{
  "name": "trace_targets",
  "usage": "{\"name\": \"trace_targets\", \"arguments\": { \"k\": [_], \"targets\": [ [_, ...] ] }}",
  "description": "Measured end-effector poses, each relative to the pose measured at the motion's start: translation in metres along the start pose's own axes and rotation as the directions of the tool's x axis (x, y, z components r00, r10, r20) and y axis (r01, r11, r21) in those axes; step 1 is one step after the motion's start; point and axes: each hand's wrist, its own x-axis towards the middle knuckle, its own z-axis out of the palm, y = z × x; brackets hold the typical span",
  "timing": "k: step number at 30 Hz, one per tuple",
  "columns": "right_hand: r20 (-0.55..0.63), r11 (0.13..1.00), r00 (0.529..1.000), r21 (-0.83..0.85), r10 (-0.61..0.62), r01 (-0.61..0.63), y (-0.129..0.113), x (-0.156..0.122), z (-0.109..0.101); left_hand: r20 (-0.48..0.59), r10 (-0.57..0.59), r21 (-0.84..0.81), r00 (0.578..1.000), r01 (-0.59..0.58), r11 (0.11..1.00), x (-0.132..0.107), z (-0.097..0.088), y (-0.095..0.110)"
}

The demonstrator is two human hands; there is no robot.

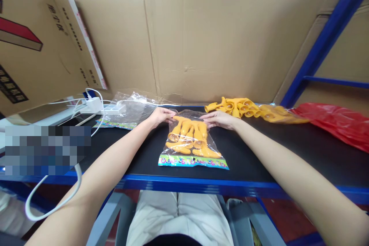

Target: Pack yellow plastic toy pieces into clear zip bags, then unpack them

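Note:
A clear plastic bag [190, 138] lies on the black tabletop in front of me, its printed blue-and-green header strip toward the near edge. Inside are several orange-yellow hollow plastic pieces with flared, cup-like ends; their exact kind I cannot make out. My left hand [162, 117] pinches the far left corner of this bag between thumb and fingers. At the far right corner, my right hand [220, 119] is closed on the film in the same way. Just beyond my right hand is a pile of loose orange-yellow pieces [235, 105].
More clear bags [131, 109] lie behind my left hand. White chargers and cables [93, 105] are at the left, with one cable hanging over my forearm. A red plastic bag [331, 121] sits far right. Cardboard walls [201, 42] and a blue metal post [323, 34] enclose the black table [253, 153].

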Motion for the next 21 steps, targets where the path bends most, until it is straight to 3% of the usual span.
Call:
{"name": "trace_targets", "arguments": {
  "k": [13,21],
  "targets": [
    [-0.063,0.999,0.997,-0.006,-0.036,0.035,0.000,0.000,0.003,0.043,0.166,0.270,0.985,-0.172,0.947,0.004,0.002,-0.002],
    [-0.065,0.982,0.992,-0.162,-0.108,0.096,-0.007,-0.007,0.016,0.006,0.197,0.267,0.980,-0.192,0.944,0.005,0.005,-0.003]
  ]
}}
